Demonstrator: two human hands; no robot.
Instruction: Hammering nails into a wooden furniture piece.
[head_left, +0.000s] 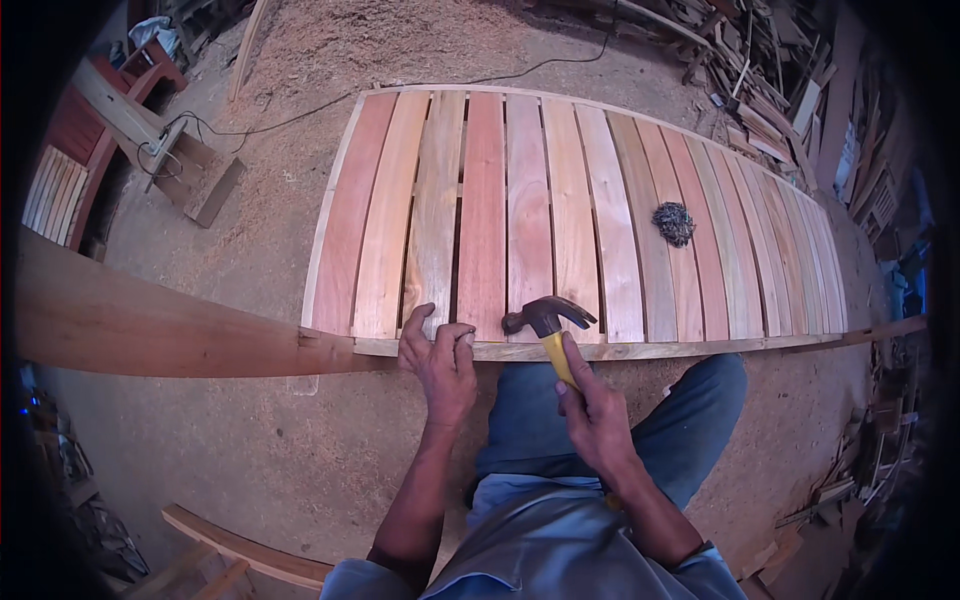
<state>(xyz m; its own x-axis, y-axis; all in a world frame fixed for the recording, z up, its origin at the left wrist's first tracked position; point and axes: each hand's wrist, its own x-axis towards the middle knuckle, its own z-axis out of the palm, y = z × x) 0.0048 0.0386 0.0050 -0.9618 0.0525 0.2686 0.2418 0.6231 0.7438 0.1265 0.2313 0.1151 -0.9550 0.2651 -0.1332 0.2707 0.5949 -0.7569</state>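
My right hand [597, 408] grips the yellow handle of a claw hammer [548, 318], its dark head over the near edge of a slatted wooden panel [485, 200]. The hammer's striking face points left and its claw points right. Just left of it, my left hand [437, 365] hovers at the panel's near rail [640, 350], thumb and forefinger pinched together with the other fingers partly raised. Something small and dark shows at those fingertips, too small to name. Farther right on the slats lies a heap of dark nails [673, 224].
A thick wooden beam [180, 315] runs in from the left to the panel's near corner. A black cable [300, 118] crosses the sawdust-strewn floor beyond. Scrap wood [770, 110] is piled at the far right. A wooden frame [245, 545] lies at lower left.
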